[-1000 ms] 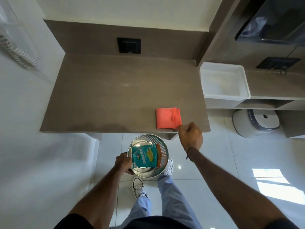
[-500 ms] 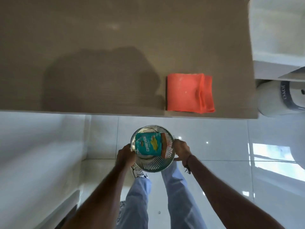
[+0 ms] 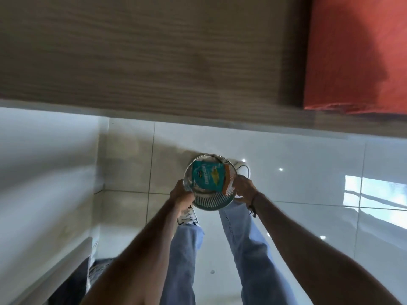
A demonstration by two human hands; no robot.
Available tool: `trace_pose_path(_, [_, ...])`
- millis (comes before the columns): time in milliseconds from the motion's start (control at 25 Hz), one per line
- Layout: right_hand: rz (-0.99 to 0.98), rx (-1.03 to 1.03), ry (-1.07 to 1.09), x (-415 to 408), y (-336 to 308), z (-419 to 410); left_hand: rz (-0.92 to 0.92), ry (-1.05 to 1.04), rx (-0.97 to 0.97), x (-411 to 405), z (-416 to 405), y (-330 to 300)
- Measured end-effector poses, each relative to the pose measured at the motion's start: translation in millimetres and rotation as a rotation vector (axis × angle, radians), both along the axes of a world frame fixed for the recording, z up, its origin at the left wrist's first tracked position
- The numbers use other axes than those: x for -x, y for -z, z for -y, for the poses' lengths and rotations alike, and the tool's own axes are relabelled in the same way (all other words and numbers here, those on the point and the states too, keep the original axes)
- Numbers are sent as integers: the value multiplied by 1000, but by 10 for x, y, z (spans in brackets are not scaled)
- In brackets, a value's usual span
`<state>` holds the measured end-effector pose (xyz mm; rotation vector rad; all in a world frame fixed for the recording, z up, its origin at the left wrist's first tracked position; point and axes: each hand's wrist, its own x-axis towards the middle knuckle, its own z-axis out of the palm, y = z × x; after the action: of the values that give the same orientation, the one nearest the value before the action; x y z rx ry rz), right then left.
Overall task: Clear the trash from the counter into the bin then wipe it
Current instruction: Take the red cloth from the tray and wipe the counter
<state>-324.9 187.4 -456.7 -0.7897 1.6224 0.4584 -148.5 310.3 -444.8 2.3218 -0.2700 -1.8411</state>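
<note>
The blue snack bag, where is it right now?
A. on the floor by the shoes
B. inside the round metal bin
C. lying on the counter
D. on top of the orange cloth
B. The blue snack bag lies inside the round metal bin, which the left hand and right hand hold by its rim, low over the floor, while the orange cloth lies alone on the counter.

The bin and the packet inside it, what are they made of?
The bin looks like shiny metal: silvery, with rows of slots in its wall, though silver-coloured plastic can't be ruled out. The packet looks like thin glossy plastic film, teal with printed writing, like a snack wrapper. The left hand and right hand grip the bin at its sides.
</note>
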Motion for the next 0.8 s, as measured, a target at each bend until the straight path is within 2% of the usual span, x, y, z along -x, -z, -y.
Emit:
trace_pose_path(160, [-45,103,21,44,-443,-114,-21,40,17,-46,-86,-353])
trace_pose_path(280, [-5,166,52,-16,-1336,-178,14,60,78,-111,-99,-1224])
trace_pose_path(400, [160,175,270,-56,-2360,-193,18,81,218,-174,0,-2234])
trace_pose_path(480, [244,243,306,-90,-2965,-164,36,95,339,-199,101,-2846])
trace_pose_path(600, [301,473,288,-127,-3720,-58,52,118,534,-226,364,-3570])
trace_pose_path(680, [319,755,319,-135,-4082,89,74,103,666,-246,637,-3904])
trace_pose_path(760, [236,1037,280,-152,-4355,313,178,45,775,-280,941,-4140])
trace_pose_path(800, [186,1116,244,-162,-4455,458,261,13,808,-291,1102,-4227])
